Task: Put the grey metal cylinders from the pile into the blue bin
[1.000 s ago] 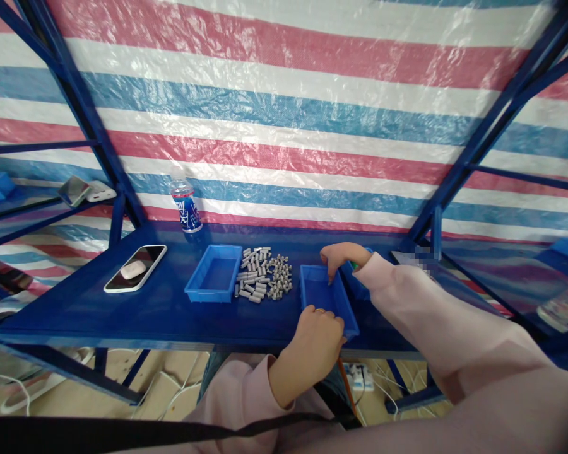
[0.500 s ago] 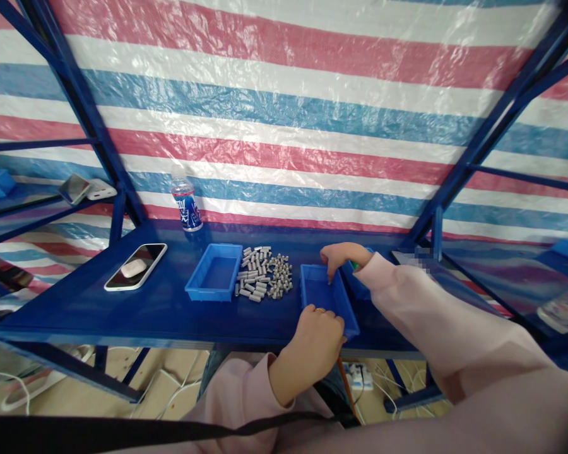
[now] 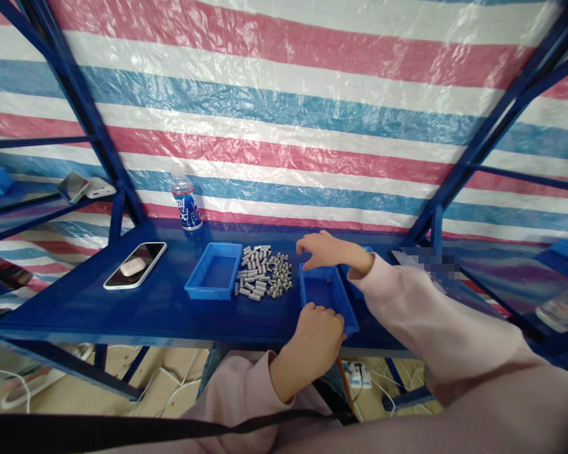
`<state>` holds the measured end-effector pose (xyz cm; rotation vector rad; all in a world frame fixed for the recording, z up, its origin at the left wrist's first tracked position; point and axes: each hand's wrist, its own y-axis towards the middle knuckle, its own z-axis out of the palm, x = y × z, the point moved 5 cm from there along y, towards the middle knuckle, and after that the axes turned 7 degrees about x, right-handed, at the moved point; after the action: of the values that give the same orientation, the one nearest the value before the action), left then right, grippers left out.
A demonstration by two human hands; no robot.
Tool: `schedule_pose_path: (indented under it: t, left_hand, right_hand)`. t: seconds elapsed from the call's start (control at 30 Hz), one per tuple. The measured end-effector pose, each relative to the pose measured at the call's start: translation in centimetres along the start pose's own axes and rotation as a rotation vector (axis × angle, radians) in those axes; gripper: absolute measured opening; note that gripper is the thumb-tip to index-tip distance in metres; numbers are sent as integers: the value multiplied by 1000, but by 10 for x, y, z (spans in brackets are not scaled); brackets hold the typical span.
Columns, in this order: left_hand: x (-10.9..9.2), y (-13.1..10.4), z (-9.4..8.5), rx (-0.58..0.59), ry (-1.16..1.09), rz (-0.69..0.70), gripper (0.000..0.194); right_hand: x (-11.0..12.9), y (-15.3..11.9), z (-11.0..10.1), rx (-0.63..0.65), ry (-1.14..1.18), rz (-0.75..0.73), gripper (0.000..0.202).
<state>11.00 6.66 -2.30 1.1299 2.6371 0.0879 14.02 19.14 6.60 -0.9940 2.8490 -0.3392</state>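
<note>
At the middle tray (image 3: 322,292), hands (image 3: 316,334) curl, the right one (image 3: 330,249) more loosely

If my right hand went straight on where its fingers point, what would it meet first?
Probably the metal pieces: the right hand points left toward them, though it may pass above; its height is unclear.

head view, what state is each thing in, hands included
Left blue tray: upright, open-topped
Right blue tray: upright, open-topped, near end held
Metal cylinders: loose, many lying on their sides
Smartphone: flat, screen up and dark
White earbud case: resting on the smartphone
Plastic bottle: upright, labelled; fill level unclear
Left hand: fingers closed on right blue tray's near end
Right hand: fingers parted at right blue tray's far end
</note>
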Motion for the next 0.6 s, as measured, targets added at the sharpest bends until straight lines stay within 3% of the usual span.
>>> schedule_pose_path:
  t: [0.07,0.2,0.6]
  left_hand:
    - [-1,0,-1,-2,-5,4,13]
    - [-2,-1,-3,2,-12,3,15]
    - [-2,0,-3,31,7,-8,17]
  right_hand:
    - [23,4,6,-35,18,-143,21]
    - [47,16,30,57,31,-295,16]
    - [46,29,45,37,-163,-87,14]
